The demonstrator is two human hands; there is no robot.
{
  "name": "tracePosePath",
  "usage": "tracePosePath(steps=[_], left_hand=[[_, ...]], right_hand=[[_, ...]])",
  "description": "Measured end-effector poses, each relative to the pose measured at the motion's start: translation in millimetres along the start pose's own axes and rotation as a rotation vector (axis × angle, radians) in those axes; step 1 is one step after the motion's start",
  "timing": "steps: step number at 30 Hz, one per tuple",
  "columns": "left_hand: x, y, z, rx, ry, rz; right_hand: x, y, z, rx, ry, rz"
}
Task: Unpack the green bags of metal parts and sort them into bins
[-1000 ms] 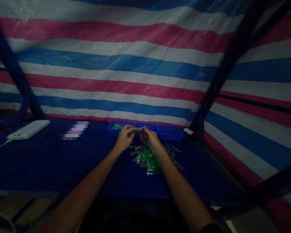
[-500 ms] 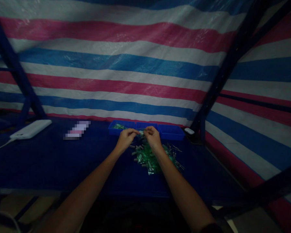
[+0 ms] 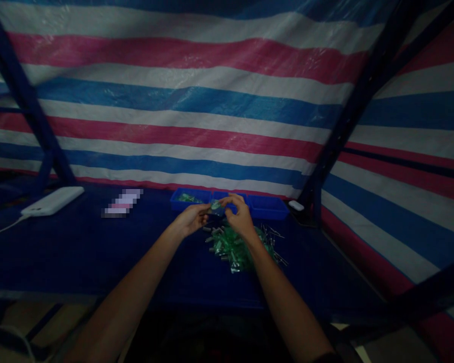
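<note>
At far left on the blue table (image 3: 79,247), you have a white power bank (image 3: 53,201), tilted away from you, with a white cable (image 3: 7,227) running off its near end toward the left edge. To its right lies a pale item (image 3: 123,202), masked by blocks, so what it is cannot be told. Next, along the back of the table, comes the left bin (image 3: 179,205), blue, with green bags (image 3: 189,198) in it. In front of this bin, your left hand (image 3: 191,220) is raised, thumb and fingers closed on the left edge of a small clear bag (image 3: 216,207). The bag hangs above the table, between your two hands, in front of the middle bin (image 3: 220,194); its contents are too dim to tell. Just right of it is your right hand (image 3: 240,217), thumb and forefinger curved and parted; whether a fingertip touches the bag cannot be told. Below that hand spreads a green pile (image 3: 230,247) of bagged pieces, partly behind your right forearm, with thin metal pins (image 3: 275,232) sticking out on its right. Behind the pins sits the right bin (image 3: 269,214), and beside it a small white case (image 3: 296,205). A striped sheet (image 3: 196,116) in red, white and blue hangs behind everything.
</note>
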State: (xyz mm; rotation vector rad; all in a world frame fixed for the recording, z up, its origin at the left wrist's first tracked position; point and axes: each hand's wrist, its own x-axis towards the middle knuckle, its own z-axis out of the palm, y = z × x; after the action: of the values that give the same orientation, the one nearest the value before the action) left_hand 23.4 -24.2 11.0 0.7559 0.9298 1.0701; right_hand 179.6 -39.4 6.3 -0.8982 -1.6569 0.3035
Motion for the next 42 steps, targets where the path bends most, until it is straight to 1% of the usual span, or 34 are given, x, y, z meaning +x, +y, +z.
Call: tracePosePath(steps=[2,3,4,6,8,9,12,14,15,17,19,21,23,26,28,29,31,33,35,36,37,39,41,42], left_hand=[[4.4,2.2,-3.0,-0.084,0.09,0.146],[6.5,3.1,-4.9,-0.107,0.122,0.193],[8.3,3.5,-6.7,-0.105,0.138,0.209],[10.7,2.3,-9.5,-0.014,0.12,0.189],[10.7,-2.7,-9.8,0.195,0.085,0.192],[10.0,-6.3,-8.7,0.346,0.071,0.227],[6.4,-19.3,-0.5,0.913,0.022,0.435],[5.8,-26.5,8.6,1.245,0.014,0.549],[7.0,-29.1,13.6,1.37,0.027,0.578],[12.5,-32.5,23.5,1.546,0.037,0.592],[20.9,-34.9,31.2,1.646,-0.034,0.558],[28.8,-38.1,35.6,1.668,-0.087,0.503],[33.2,-42.5,36.5,1.603,-0.038,0.506],[31.6,-45.7,33.5,1.406,0.057,0.588],[27.8,-42.0,30.2,1.253,0.085,0.585],[26.1,-38.6,28.7,1.162,0.097,0.569],[23.6,-30.6,26.4,0.939,0.1,0.559],[22.6,-24.2,25.3,0.722,0.064,0.603],[22.1,-21.8,25.5,0.594,0.006,0.681],[21.7,-22.1,25.9,0.576,-0.029,0.719],[21.2,-23.2,26.3,0.587,-0.067,0.755],[19.5,-26.4,26.8,0.697,-0.134,0.832],[17.9,-29.3,26.3,0.853,-0.147,0.919],[17.4,-30.1,25.6,0.916,-0.124,0.954]], right_hand=[[0.4,1.4,-0.5,-0.078,0.068,0.039],[0.9,2.9,-1.0,-0.114,0.103,0.066],[1.8,4.8,-1.9,-0.142,0.131,0.093],[4.2,9.7,-5.5,-0.161,0.175,0.141],[7.4,16.0,-11.7,-0.145,0.231,0.169],[9.0,19.6,-15.5,-0.136,0.273,0.18],[12.5,30.5,-26.9,-0.138,0.426,0.211],[13.4,36.1,-31.8,-0.145,0.499,0.224],[13.4,37.8,-32.9,-0.148,0.52,0.222],[12.7,38.7,-32.8,-0.166,0.533,0.204],[11.7,37.0,-30.6,-0.201,0.511,0.177],[10.6,34.9,-27.7,-0.238,0.473,0.163],[9.8,34.0,-25.0,-0.263,0.451,0.182],[8.8,34.9,-22.0,-0.247,0.439,0.243],[8.1,34.3,-20.0,-0.202,0.4,0.279],[7.7,32.9,-18.7,-0.173,0.36,0.303],[6.9,27.8,-15.1,-0.094,0.244,0.386],[5.9,20.9,-10.4,0.033,0.112,0.511],[5.0,15.0,-5.4,0.205,0.031,0.653],[4.6,13.4,-3.1,0.293,0.018,0.71],[4.3,13.0,-1.2,0.372,0.024,0.747],[4.2,15.7,1.0,0.478,0.106,0.749],[4.8,21.6,1.0,0.517,0.237,0.675],[5.4,24.9,0.4,0.519,0.3,0.635]])
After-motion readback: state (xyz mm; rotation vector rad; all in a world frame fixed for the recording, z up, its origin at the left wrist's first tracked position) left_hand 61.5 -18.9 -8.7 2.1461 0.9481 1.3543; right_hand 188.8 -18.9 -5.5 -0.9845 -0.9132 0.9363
